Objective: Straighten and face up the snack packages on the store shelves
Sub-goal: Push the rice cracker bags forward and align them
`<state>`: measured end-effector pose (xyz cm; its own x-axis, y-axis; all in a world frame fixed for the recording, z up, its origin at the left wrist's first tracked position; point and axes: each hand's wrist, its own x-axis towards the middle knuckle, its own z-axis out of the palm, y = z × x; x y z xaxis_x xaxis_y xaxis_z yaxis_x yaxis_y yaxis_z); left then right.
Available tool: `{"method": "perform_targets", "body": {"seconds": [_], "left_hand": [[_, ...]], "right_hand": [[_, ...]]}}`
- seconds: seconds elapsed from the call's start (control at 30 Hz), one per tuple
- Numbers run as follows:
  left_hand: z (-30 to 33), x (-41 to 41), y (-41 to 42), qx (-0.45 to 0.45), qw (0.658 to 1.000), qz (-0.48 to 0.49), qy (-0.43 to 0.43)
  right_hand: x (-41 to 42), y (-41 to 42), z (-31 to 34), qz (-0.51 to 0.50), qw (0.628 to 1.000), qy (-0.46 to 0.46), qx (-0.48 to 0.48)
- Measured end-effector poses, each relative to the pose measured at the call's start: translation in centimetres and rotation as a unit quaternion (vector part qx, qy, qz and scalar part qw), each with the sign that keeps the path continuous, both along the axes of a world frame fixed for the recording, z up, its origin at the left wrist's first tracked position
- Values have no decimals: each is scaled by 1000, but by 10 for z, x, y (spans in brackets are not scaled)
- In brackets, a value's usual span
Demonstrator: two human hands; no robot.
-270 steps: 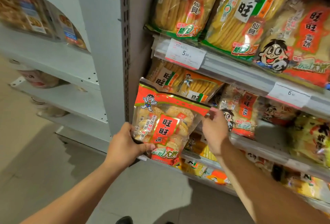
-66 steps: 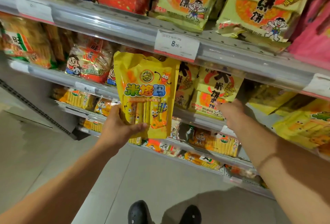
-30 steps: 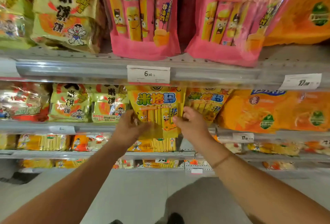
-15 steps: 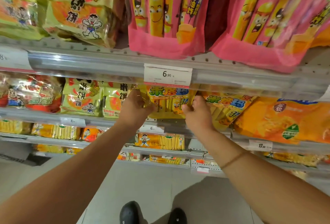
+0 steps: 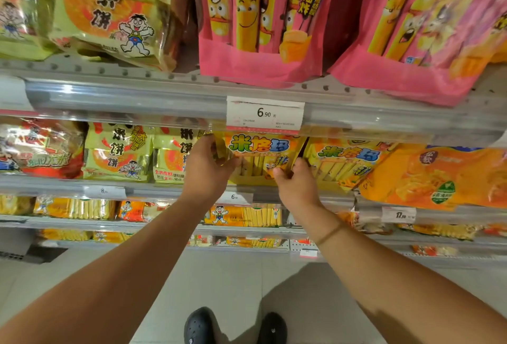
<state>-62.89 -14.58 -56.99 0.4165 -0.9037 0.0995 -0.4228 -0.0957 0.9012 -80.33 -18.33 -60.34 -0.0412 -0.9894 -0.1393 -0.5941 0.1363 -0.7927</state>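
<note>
The yellow snack bag (image 5: 259,161) is stood upright just right of frame centre, long axis vertical, printed front turned out toward the camera, so the green-and-blue lettering near its top can be read straight on. It's parked on the second shelf (image 5: 164,188) down, right under the 6.90 price tag (image 5: 265,115) clipped to the shelf rail above.

Its left edge is gripped by the left hand (image 5: 205,172), fingers curled round the side and thumb laid across the front. The right edge is pinched by the right hand (image 5: 296,183), fingertips curled onto the lower right corner. Both hands are closed on the same bag.

A fair bit is hidden: the very top of the bag is cut off by the rail and tag, both side edges are covered by the hands, and the bottom seam can't really be made out behind the shelf lip. The cartoon stick snacks printed on the lower half are only partly seen.

A matching yellow bag (image 5: 348,162) is leaned just to the right, tilted. Green-yellow rice cracker bags (image 5: 118,151) are lined up to the left, pink bags (image 5: 260,22) are seen up top, an orange bag (image 5: 439,176) at the right edge. Black shoes (image 5: 236,327) are seen at the bottom.
</note>
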Motion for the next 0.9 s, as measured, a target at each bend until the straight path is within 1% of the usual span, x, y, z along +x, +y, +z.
{"method": "perform_targets", "body": {"seconds": [0.1, 0.27, 0.37, 0.47, 0.53, 0.63, 0.7, 0.77, 0.83, 0.9], "left_hand": [[0, 2, 0, 0, 1000, -2, 2], [2, 6, 1, 17, 999, -8, -34], [3, 7, 1, 29, 999, -15, -19], [7, 11, 11, 29, 999, -38, 6], [4, 21, 26, 68, 997, -41, -25], [-9, 45, 57, 147, 983, -46, -104], [-18, 59, 82, 200, 973, -32, -111], [-25, 71, 106, 243, 965, -12, -96], [-31, 85, 128, 267, 959, 4, -93], [-35, 102, 147, 271, 957, 19, -106]], "right_hand": [[0, -2, -1, -2, 999, 30, 15], [-3, -3, 0, 6, 998, 55, 39], [-4, 0, 6, 10, 998, 51, 37], [-11, 15, 12, 40, 999, 18, -1], [-22, 35, 7, 52, 998, -10, -46], [-26, 71, -6, 85, 994, -46, -54], [-16, 82, -14, 141, 987, -59, -46], [4, 86, -19, 202, 977, -67, -31], [30, 87, -21, 248, 966, -58, -45], [61, 88, -18, 279, 957, -48, -64]]}}
